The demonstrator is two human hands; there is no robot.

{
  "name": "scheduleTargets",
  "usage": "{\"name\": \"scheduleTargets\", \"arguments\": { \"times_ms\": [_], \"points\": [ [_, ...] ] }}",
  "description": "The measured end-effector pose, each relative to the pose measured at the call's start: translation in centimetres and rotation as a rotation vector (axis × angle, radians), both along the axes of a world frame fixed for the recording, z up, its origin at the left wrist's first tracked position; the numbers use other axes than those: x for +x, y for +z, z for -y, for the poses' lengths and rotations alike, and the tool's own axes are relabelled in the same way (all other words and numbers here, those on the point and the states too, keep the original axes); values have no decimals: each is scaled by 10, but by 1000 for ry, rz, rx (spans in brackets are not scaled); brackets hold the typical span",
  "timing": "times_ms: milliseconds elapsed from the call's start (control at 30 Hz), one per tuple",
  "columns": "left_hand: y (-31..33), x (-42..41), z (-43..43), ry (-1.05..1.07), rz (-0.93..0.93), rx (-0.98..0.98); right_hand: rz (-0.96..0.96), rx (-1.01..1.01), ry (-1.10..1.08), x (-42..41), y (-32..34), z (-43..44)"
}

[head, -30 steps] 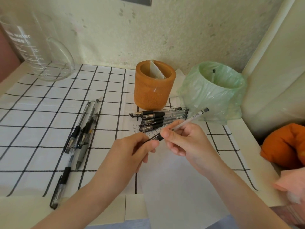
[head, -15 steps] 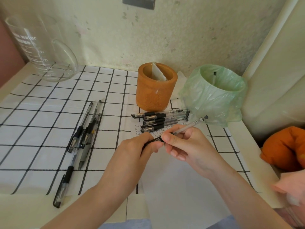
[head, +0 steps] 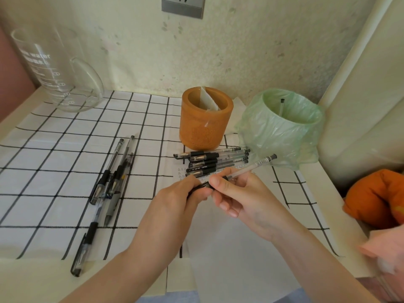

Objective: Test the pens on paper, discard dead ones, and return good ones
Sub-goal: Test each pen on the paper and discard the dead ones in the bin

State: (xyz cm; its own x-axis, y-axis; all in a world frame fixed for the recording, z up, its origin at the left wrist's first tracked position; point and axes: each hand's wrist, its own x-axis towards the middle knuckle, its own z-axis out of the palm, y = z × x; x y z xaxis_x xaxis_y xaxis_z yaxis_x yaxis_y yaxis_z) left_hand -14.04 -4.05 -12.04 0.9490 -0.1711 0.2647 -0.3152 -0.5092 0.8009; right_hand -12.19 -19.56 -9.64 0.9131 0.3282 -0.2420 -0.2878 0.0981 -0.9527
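Observation:
My right hand (head: 242,197) grips a clear-barrelled pen (head: 253,166) whose back end points up-right towards the bin. My left hand (head: 179,200) pinches the black cap end of that same pen; the tip is hidden between the fingers. Both hands hover over a white sheet of paper (head: 236,259) with small written marks near its top. Several black gel pens (head: 214,159) lie in a row just beyond the hands. Another group of pens (head: 113,176) lies to the left on the checked cloth. An orange pen holder (head: 205,125) and a green-bagged bin (head: 282,130) holding one pen stand behind.
A large glass measuring jug (head: 54,71) stands at the back left. An orange cushion (head: 376,197) lies off the table's right edge, with a pink blurred thing (head: 384,248) below it. A wall socket (head: 182,5) sits above. The table's front edge runs close under my forearms.
My hands have stayed together on the pen, the left fingers closing further over its cap end. The view has tilted upward slightly.

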Motion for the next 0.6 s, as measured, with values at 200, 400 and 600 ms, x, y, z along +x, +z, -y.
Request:
{"name": "scheduleTargets", "arguments": {
  "times_ms": [200,400,600],
  "points": [
    [5,2,0,15,-61,-72,-3,44,-95,1,3,3],
    [8,-2,1,-17,-75,-99,115,-12,-210,3,1,12],
    [4,-1,0,28,15,-40,171,-20,-191,0,0,9]
  ]
}}
